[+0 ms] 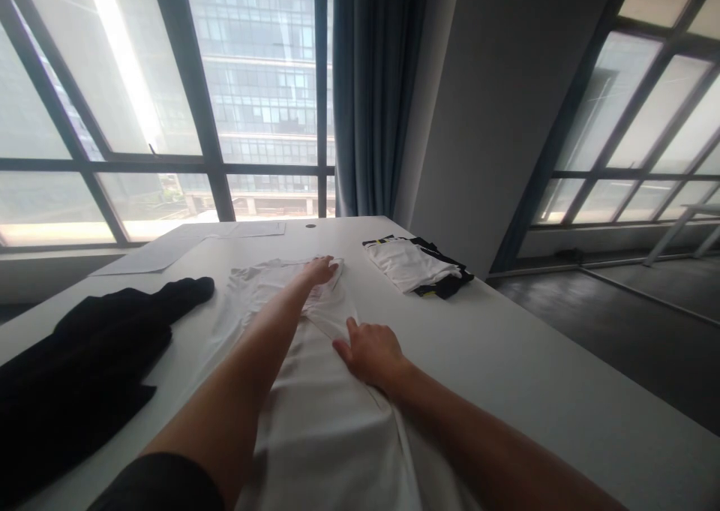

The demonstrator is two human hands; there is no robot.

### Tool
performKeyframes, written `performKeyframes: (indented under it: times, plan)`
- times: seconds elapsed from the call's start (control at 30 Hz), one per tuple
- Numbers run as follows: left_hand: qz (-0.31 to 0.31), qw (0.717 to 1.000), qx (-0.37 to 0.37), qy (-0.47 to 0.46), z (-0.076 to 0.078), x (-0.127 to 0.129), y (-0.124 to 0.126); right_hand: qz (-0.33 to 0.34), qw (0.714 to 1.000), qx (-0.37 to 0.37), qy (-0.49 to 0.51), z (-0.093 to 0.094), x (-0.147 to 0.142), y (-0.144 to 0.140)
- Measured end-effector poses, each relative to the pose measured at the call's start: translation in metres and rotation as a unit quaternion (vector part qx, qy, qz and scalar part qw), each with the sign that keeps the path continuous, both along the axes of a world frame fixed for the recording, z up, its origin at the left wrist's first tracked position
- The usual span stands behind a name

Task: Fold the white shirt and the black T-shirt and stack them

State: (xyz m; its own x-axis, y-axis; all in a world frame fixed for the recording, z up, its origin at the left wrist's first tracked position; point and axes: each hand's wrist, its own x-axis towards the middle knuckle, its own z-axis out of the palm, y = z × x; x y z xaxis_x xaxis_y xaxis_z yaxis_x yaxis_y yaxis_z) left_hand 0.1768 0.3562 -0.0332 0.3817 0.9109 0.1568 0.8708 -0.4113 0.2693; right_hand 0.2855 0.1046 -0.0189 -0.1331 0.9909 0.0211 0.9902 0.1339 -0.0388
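Two hands: both are lying on one white garment (315,421), seen in the head view only.
Hidden parts: the near end of the white garment is running out of the bottom of the picture, and the left forearm is covering a strip of it. A black garment (79,361) is being cut off by the left edge. What kind of garment each one is cannot be told for sure.
Left hand (322,269): it is reaching far out and pressing flat on the far end of the white garment, fingers together and stretched; its fingertips are hard to make out against the bright cloth.
Right hand (371,352): it is resting palm down on the middle of the garment, near its right edge, fingers loosely together, thumb pointing left; it is clamping nothing.
Long axis: the white garment is lying spread on the white table (534,376), running from the person straight away toward the window (169,106), with its rumpled end at the far side.
Edges: the table's right edge is running diagonally beside open dark floor (619,323).
Open room: bare tabletop is showing right of the garment; a folded white and black stack (413,265) is sitting well apart at the far right, papers (185,242) at the far left.
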Motion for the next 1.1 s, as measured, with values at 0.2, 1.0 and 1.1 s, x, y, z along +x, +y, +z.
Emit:
performKeyframes:
  times: [0.2, 1.0, 1.1]
  plan:
    - [0.038, 0.999, 0.004, -0.030, -0.013, 0.012, 0.034, 0.006, 1.000, -0.013, 0.019, 0.001, 0.002, 0.001]
    - [-0.004, 0.992, 0.059, 0.108, 0.003, -0.040, -0.033, -0.045, 0.989, -0.103, 0.097, 0.021, -0.004, -0.015]
    - [-0.036, 0.990, 0.020, 0.132, -0.005, -0.079, -0.055, -0.055, 0.961, -0.217, 0.165, 0.031, 0.004, 0.000]
